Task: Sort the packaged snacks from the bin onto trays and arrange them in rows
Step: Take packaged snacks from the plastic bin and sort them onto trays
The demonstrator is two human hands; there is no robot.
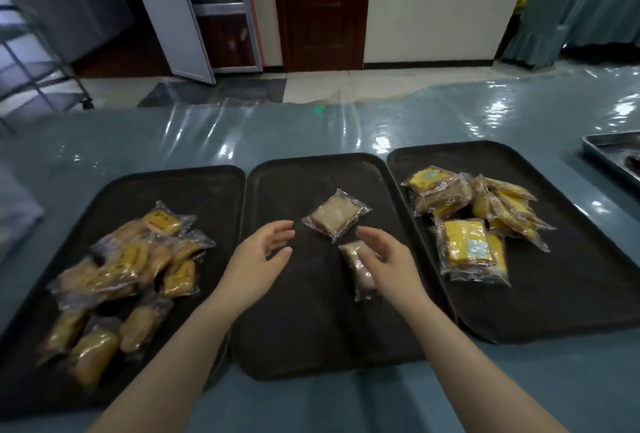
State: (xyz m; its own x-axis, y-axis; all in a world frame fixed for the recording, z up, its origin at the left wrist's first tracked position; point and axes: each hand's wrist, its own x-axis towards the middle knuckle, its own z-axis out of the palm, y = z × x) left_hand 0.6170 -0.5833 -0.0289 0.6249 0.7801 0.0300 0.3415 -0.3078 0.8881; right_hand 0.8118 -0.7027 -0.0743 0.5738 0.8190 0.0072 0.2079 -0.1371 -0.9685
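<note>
A blue counter [346,127] under glossy plastic sheeting carries three dark trays side by side, with a doorway and covered chairs behind. The left tray [194,186] holds a loose heap of yellow snack packets [117,273]; the right tray [571,276] holds another pile [471,221] toward 12 o'clock. On the middle tray [304,328] lie only two clear-wrapped brown snacks: a square one [335,215] and a narrow one [358,268] at its 5 o'clock. The left hand [258,261] hovers open, holding nothing. The right hand [388,264] has its fingers spread, resting on the narrow packet without closing. The slick wrappers could slip from a loose pinch, and the hands crowding together may knock the square packet askew, spoiling any row.
</note>
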